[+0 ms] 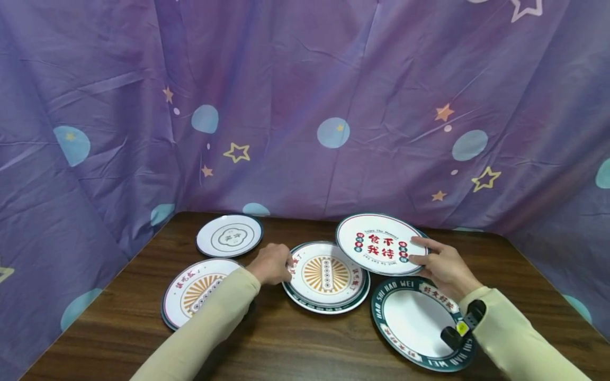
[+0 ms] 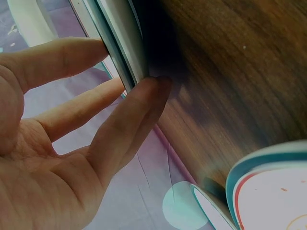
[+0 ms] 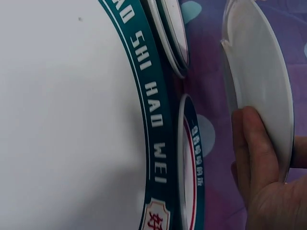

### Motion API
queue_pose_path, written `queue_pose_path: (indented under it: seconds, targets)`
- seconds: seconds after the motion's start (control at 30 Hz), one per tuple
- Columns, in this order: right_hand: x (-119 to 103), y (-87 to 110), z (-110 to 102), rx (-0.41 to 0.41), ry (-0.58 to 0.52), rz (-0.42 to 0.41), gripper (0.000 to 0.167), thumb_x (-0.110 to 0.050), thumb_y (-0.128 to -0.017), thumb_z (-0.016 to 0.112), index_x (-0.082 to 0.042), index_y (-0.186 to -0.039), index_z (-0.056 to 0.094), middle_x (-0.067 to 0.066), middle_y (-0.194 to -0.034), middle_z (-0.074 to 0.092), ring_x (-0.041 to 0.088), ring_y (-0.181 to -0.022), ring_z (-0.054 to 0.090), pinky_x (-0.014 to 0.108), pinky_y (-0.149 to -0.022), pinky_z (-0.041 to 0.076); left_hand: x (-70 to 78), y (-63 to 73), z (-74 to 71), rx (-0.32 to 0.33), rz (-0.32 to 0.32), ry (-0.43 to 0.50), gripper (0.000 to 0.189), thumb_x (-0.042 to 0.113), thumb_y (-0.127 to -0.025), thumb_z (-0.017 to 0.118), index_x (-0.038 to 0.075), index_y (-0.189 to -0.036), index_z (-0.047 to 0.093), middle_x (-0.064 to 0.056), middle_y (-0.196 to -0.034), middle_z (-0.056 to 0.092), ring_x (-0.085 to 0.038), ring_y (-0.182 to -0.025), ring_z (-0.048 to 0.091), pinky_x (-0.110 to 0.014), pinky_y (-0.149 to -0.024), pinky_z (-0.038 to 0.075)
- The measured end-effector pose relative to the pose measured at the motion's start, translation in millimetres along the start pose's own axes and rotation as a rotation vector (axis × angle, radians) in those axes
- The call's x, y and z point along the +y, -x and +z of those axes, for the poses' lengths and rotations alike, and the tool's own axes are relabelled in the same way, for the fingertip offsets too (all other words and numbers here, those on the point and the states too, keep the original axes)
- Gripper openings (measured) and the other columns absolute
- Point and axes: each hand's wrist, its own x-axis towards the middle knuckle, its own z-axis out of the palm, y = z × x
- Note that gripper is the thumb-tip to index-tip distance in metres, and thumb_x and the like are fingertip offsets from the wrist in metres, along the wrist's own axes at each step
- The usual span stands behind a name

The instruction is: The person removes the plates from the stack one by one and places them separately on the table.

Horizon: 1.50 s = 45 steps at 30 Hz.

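In the head view my left hand [image 1: 271,263] pinches the left rim of a stack in the middle: a white sunburst plate [image 1: 326,274] on a larger green-rimmed plate [image 1: 329,308]. The left wrist view shows the stacked rims [image 2: 120,43] between thumb and fingers, fingertips beneath. My right hand [image 1: 445,267] grips the right edge of a white plate [image 1: 381,244] with red characters, raised and tilted. Its pale underside [image 3: 259,62] shows in the right wrist view, fingers against it. Below that hand lies a large plate [image 1: 419,323] with a wide green lettered rim.
At the left of the wooden table [image 1: 281,349] lie another sunburst plate [image 1: 195,286] and, farther back, a smaller white plate [image 1: 229,236]. The right wrist view shows a green-rimmed plate [image 3: 194,163] beyond the large one. A purple curtain [image 1: 286,106] hangs behind.
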Motion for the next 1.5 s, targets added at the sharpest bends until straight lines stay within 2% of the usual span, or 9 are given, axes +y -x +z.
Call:
queue_pose_path:
  seconds: [0.37,0.57,0.77,0.83,0.97,1.13,1.23,1.37,1.5]
  targets:
    - [2,-6.4,-16,0.087,-0.005,0.055,0.075,0.000,-0.097,0.056,-0.009,-0.161,0.017,0.022,-0.161,0.025,0.015,-0.111,0.053,0.021,-0.081,0.056,0.4,-0.2,-0.2,-0.006,-0.004,-0.001,0.026,0.004,-0.070,0.079,0.005,-0.096,0.078,-0.012,-0.107,0.075,-0.027,-0.100,0.067,-0.041,-0.091,0.055]
    - [8,-5.6,-30,0.088,-0.011,0.024,0.078,0.000,-0.096,0.056,-0.007,-0.161,0.013,0.023,-0.158,0.026,0.008,-0.101,0.054,0.020,-0.079,0.056,1.0,-0.2,1.6,-0.012,0.004,-0.017,0.022,0.003,-0.070,0.079,0.006,-0.092,0.078,-0.011,-0.104,0.075,-0.027,-0.097,0.067,-0.041,-0.090,0.055]
    - [16,-6.3,-40,0.107,0.013,0.013,0.078,0.002,-0.096,0.053,-0.007,-0.161,0.009,0.028,-0.159,0.022,0.022,-0.116,0.050,0.019,-0.077,0.057,1.6,-0.7,0.6,-0.016,0.008,-0.022,0.023,0.004,-0.070,0.080,0.005,-0.092,0.078,-0.011,-0.104,0.075,-0.026,-0.097,0.067,-0.041,-0.091,0.055]
    - [18,-6.6,-44,0.107,0.001,0.008,0.079,0.004,-0.096,0.053,-0.006,-0.161,0.008,0.030,-0.158,0.020,0.021,-0.113,0.052,0.020,-0.076,0.057,1.4,-0.5,0.7,-0.019,0.005,-0.021,0.025,0.005,-0.070,0.080,0.005,-0.094,0.078,-0.011,-0.105,0.075,-0.026,-0.099,0.067,-0.041,-0.092,0.055]
    - [25,-7.7,-54,0.113,-0.011,0.005,0.081,0.005,-0.095,0.053,-0.005,-0.160,0.006,0.032,-0.159,0.018,0.009,-0.100,0.055,0.020,-0.075,0.057,1.1,-0.2,1.4,-0.026,0.006,-0.021,0.026,0.006,-0.071,0.080,0.006,-0.097,0.078,-0.011,-0.107,0.075,-0.028,-0.100,0.067,-0.041,-0.092,0.055]
    - [29,-10.4,-65,0.141,0.016,0.014,0.082,0.004,-0.095,0.053,-0.005,-0.160,0.004,0.031,-0.159,0.018,0.010,-0.101,0.055,0.019,-0.074,0.057,0.4,0.5,1.9,-0.017,0.008,-0.013,0.025,0.005,-0.070,0.080,0.006,-0.095,0.078,-0.011,-0.104,0.074,-0.027,-0.095,0.067,-0.040,-0.087,0.056]
    - [31,-11.7,-72,0.157,0.012,0.022,0.084,0.005,-0.095,0.053,-0.005,-0.160,0.002,0.032,-0.158,0.019,0.005,-0.093,0.056,0.020,-0.073,0.057,-0.9,0.9,1.8,-0.009,0.014,-0.015,0.023,0.005,-0.070,0.080,0.006,-0.093,0.078,-0.010,-0.102,0.074,-0.026,-0.094,0.066,-0.040,-0.086,0.056]
    - [34,-12.2,-83,0.162,-0.043,0.029,0.088,0.010,-0.092,0.054,-0.004,-0.160,0.000,0.034,-0.155,0.019,-0.003,-0.079,0.055,0.021,-0.071,0.058,-2.4,0.7,1.3,-0.004,0.020,-0.032,0.022,0.005,-0.070,0.080,0.006,-0.092,0.079,-0.010,-0.103,0.075,-0.027,-0.098,0.067,-0.040,-0.090,0.055]
    - [36,-11.9,-94,0.172,-0.076,0.042,0.089,0.012,-0.090,0.051,-0.003,-0.159,-0.003,0.035,-0.150,0.020,-0.004,-0.076,0.054,0.021,-0.070,0.057,-1.3,-0.5,-0.2,-0.005,0.016,-0.032,0.023,0.006,-0.071,0.080,0.006,-0.094,0.079,-0.011,-0.105,0.075,-0.028,-0.100,0.067,-0.041,-0.092,0.055]
